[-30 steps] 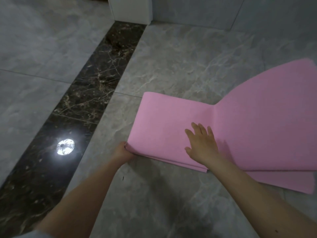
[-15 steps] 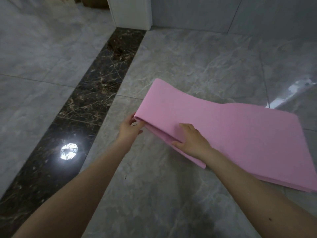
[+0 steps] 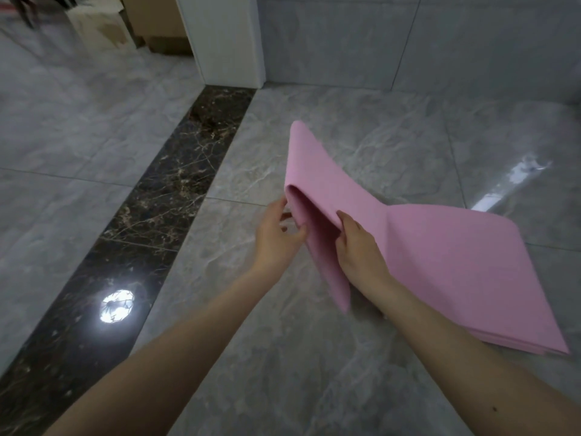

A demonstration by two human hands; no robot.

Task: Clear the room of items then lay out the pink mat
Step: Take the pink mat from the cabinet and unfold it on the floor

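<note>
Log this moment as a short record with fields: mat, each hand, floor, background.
mat: pink mat, folded in layers, near end lifted, far end lying on the floor
left hand: left hand grips the raised folded end
right hand: right hand pinches the top layer beside it
floor: grey marble tiles with a dark marble strip
background: cardboard boxes beyond a white pillar

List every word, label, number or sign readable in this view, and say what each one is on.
None can be read.
Folded pink foam mat: plain, no print visible.
Brown cardboard boxes at the far doorway: blurred, no text can be made out.
Grey marble floor tiles: veining only, no markings.
</note>
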